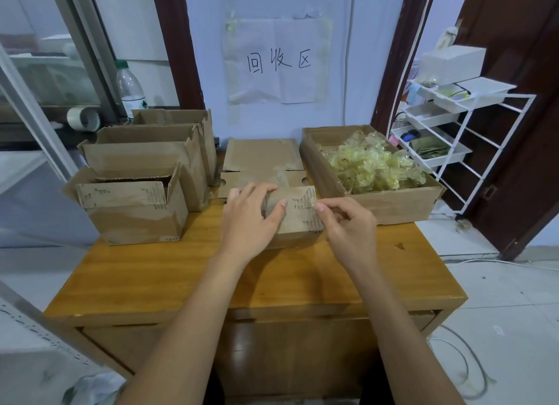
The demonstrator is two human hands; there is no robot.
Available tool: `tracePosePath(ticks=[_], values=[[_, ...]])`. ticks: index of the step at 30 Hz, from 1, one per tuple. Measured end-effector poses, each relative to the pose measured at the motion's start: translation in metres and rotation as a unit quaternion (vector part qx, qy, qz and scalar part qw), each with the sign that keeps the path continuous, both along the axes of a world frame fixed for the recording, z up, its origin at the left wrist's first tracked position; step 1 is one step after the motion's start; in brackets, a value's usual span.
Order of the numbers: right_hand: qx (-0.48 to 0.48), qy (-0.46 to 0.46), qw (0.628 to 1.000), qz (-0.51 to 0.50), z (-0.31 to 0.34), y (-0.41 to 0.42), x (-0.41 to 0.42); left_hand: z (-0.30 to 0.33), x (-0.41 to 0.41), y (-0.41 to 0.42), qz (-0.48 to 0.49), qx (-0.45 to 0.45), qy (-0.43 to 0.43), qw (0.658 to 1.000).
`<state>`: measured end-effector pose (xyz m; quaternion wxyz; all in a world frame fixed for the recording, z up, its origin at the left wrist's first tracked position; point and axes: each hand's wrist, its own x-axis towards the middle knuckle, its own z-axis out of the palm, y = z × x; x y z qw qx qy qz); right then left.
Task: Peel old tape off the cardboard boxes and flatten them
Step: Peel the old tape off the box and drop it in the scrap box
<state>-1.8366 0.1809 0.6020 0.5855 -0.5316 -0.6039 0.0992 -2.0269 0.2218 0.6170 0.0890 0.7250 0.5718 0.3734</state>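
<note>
A small cardboard box (pixel 299 214) stands in the middle of the wooden table (pixel 211 280). My left hand (pixel 251 220) grips its left end, fingers curled over the top edge. My right hand (pixel 348 226) pinches a strip of clear tape (pixel 317 205) at the box's upper right corner. Torn paper marks show on the box face. Behind it lies a flattened box (pixel 260 159). Three unflattened boxes (pixel 136 205) stand at the left.
An open cardboard tray (pixel 393 205) at the right holds a heap of crumpled yellowish tape. A tape roll (pixel 84 118) and a plastic bottle (pixel 130 87) stand on the sill at back left. A white wire rack (pixel 453 126) stands right of the table.
</note>
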Motion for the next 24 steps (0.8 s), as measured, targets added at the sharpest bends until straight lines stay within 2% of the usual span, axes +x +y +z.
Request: tracePosePath(ticks=[6,15,21,24], values=[[-0.055,0.046,0.997,-0.011,0.002,0.006,-0.004,0.0,0.001,-0.002,0.006,0.007,0.004,1.0],[-0.015,-0.033,0.995,-0.096,0.0,-0.002,-0.014,0.001,0.001,-0.001,0.011,0.006,0.006,1.0],[-0.083,-0.012,0.993,-0.086,0.002,-0.003,-0.009,0.001,0.0,-0.001,0.005,0.001,0.002,1.0],[-0.13,0.06,0.988,-0.052,0.003,-0.001,-0.004,0.002,0.0,-0.001,0.003,-0.003,0.003,1.0]])
